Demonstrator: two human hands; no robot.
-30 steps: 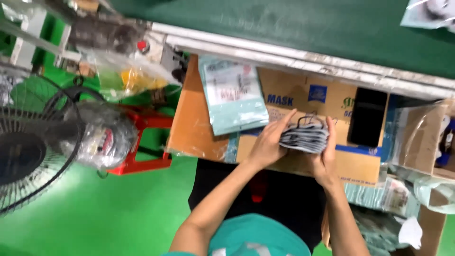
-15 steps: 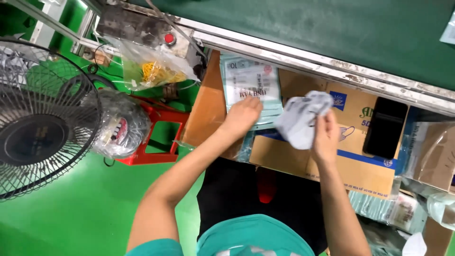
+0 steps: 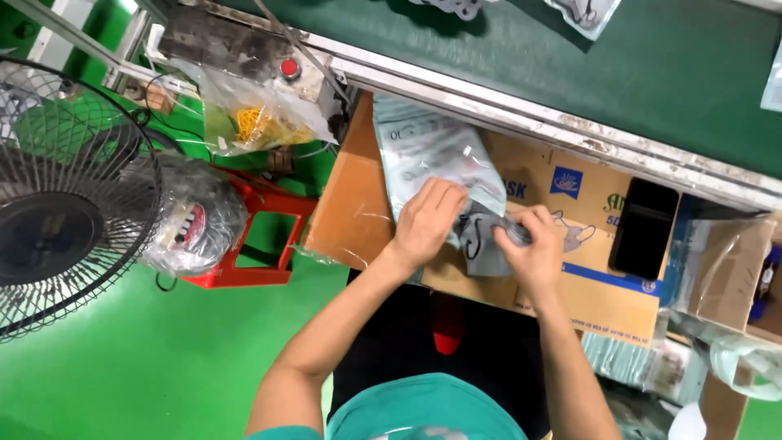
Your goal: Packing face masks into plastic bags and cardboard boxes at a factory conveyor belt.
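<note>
A flat, clear-fronted pale green plastic pouch (image 3: 432, 155) lies on a brown cardboard surface (image 3: 350, 208). My left hand (image 3: 428, 220) presses on the pouch's near, open end. My right hand (image 3: 533, 253) grips a stack of grey face masks (image 3: 481, 240) with black ear loops, its far end at the pouch's mouth. Both hands touch over the masks. How far the masks sit inside the pouch is hidden by my fingers.
A black phone (image 3: 643, 228) lies on printed cardboard boxes (image 3: 603, 293) to the right. A dark green conveyor belt (image 3: 635, 65) runs along the far side. A black fan (image 3: 69, 200), a red stool (image 3: 252, 244) and plastic bags (image 3: 252, 114) stand left on the green floor (image 3: 147, 367).
My left hand went from the mask stack to the pouch and now holds its open end. My right hand lifted the masks, then brought them down to the pouch mouth.
</note>
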